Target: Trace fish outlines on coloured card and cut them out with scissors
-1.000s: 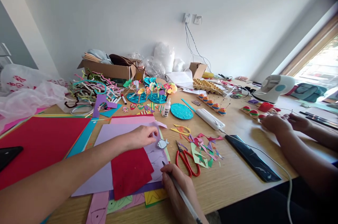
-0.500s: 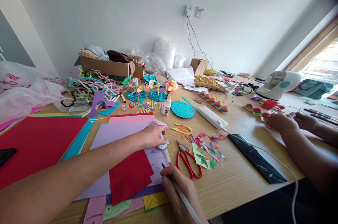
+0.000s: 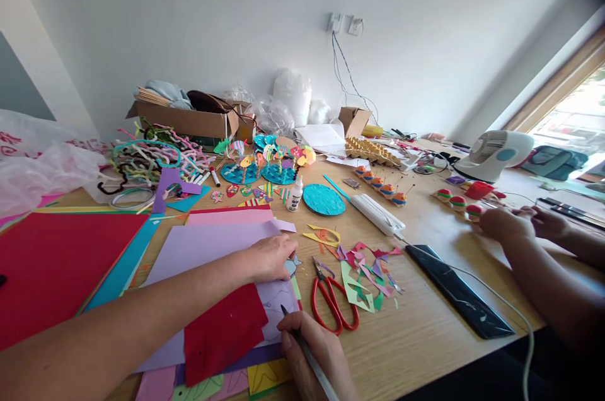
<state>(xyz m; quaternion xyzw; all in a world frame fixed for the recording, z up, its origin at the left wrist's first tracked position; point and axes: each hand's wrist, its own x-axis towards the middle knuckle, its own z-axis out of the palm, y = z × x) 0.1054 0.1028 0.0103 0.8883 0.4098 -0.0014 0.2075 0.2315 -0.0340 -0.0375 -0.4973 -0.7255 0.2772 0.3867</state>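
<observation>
My left hand (image 3: 271, 257) rests on a lilac paper sheet (image 3: 212, 246), fingers curled over a small paper fish cut-out (image 3: 292, 265) that peeks out beside them. My right hand (image 3: 314, 350) grips a pen (image 3: 307, 354) near the table's front edge, its tip touching the lilac sheet where faint outlines are drawn. A red paper piece (image 3: 224, 331) lies on the sheet between my two arms. Red-handled scissors (image 3: 331, 300) lie just right of the pen tip.
Coloured paper scraps (image 3: 363, 268) lie beyond the scissors. A big red sheet (image 3: 57, 262) covers the left. A glue bottle (image 3: 295, 194), teal discs, pipe cleaners (image 3: 151, 158) and boxes crowd the back. Another person's hands (image 3: 517, 223) work at right, near a black ruler (image 3: 458, 290) and a cable.
My left hand has slid down over the fish cut-out, hiding most of it. The pen tip stays on the lilac sheet. The view has shifted slightly.
</observation>
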